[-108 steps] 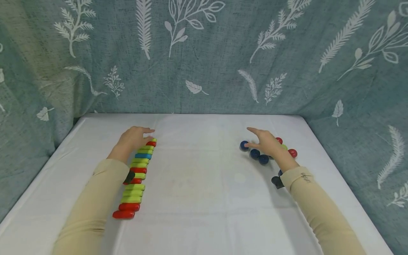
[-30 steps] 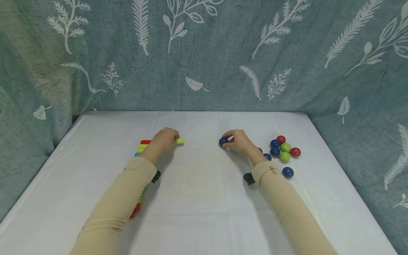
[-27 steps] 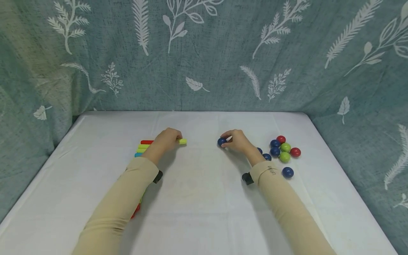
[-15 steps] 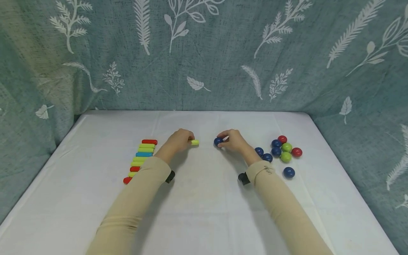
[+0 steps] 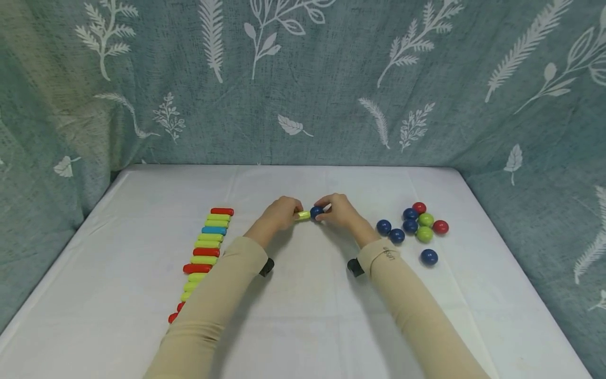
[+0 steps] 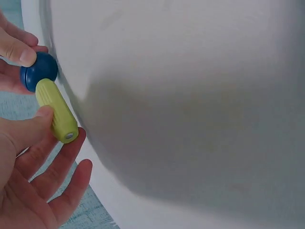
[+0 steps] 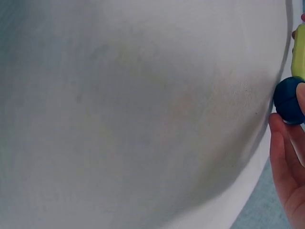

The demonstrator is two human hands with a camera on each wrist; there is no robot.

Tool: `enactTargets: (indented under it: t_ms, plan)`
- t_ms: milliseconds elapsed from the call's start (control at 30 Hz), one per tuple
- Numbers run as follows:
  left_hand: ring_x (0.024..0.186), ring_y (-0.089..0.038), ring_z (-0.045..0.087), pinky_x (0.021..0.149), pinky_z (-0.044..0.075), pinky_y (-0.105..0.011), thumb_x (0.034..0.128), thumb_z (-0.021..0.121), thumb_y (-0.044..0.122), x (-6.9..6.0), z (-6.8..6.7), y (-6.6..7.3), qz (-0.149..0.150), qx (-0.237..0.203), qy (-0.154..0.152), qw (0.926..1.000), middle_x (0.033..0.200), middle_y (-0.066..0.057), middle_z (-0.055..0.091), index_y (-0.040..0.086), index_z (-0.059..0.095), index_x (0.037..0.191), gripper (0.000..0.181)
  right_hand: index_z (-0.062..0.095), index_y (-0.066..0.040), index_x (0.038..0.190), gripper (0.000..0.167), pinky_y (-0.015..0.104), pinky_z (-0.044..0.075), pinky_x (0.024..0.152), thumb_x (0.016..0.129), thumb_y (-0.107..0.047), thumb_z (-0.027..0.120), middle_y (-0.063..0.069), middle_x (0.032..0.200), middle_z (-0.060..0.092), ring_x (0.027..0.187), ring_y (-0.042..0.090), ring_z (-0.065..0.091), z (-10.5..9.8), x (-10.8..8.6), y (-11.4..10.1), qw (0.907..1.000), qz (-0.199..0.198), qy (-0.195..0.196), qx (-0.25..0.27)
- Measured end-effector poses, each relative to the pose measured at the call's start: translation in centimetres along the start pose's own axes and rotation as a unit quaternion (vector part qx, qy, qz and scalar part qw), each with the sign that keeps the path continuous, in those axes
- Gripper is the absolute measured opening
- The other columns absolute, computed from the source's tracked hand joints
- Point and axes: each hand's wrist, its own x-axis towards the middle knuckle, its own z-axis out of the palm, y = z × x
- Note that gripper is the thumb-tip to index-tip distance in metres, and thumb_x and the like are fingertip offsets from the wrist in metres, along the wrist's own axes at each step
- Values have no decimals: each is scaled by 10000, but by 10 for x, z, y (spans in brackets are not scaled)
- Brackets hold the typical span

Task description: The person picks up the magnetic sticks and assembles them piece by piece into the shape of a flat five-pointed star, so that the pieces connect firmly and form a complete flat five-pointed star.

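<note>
Left fingers pinching green rod, blue ball between right fingers.

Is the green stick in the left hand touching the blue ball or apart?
Touching: the stick meets the ball with no visible gap in all three views. Whether it's fixed, I cannot tell.

Head camera faces forward-down; closer wrist views share the blue ball.

Hands close together, both in pinches
</note>
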Motion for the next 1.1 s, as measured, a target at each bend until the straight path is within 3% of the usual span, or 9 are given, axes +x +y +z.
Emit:
enactTargets:
  t_ms: [233, 433, 633, 733, 967, 1100]
  plan:
    - [950, -237, 570, 851, 450, -360, 907, 557, 85, -2, 2, -1, 10, -75, 98, 9999, 1033, -116, 617, 10, 620, 1102, 218, 625, 12, 1130, 352, 280, 511, 755, 790, -39, 701, 166, 1101, 616, 911, 254, 634, 1, 0, -2, 9999, 128, 8, 22]
    - [896, -227, 575, 810, 462, -356, 900, 563, 99, -3, 4, -1, -65, -105, 122, 9999, 997, -110, 621, 9, 623, 1095, 223, 635, -20, 1142, 361, 248, 493, 653, 789, -46, 704, 182, 1062, 576, 825, 229, 613, 1, -1, -5, 9997, 221, 57, -50]
    - [811, -204, 574, 742, 471, -334, 878, 591, 107, -6, 6, 0, -70, -164, 187, 9997, 937, -95, 630, 7, 641, 1053, 207, 621, -25, 1163, 338, 235, 484, 646, 829, -68, 644, 179, 1102, 563, 793, 194, 621, 3, -2, -5, 9988, 455, -50, 200]
    - [758, -190, 590, 710, 480, -315, 864, 606, 114, -8, 8, 2, -122, -288, 283, 9991, 920, -94, 636, -2, 643, 1040, 213, 623, -35, 1165, 312, 255, 492, 665, 871, -136, 608, 178, 1114, 561, 774, 206, 642, 4, -2, -6, 9980, 547, -13, 317]
    - [745, -199, 583, 649, 494, -302, 822, 642, 154, -14, 12, 15, -435, -716, 445, 9955, 929, -114, 644, -23, 656, 982, 239, 649, -48, 1129, 318, 367, 453, 868, 851, -201, 656, 153, 1059, 638, 1039, 287, 552, 6, -1, -8, 9975, 579, 378, 120]
    - [713, -202, 566, 609, 482, -289, 803, 650, 154, -16, 16, 22, -585, -851, 533, 9932, 871, -113, 636, -23, 653, 901, 202, 634, 0, 1090, 342, 356, 480, 812, 807, -178, 705, 172, 1000, 650, 969, 300, 581, 6, -3, -10, 9960, 650, 583, 173]
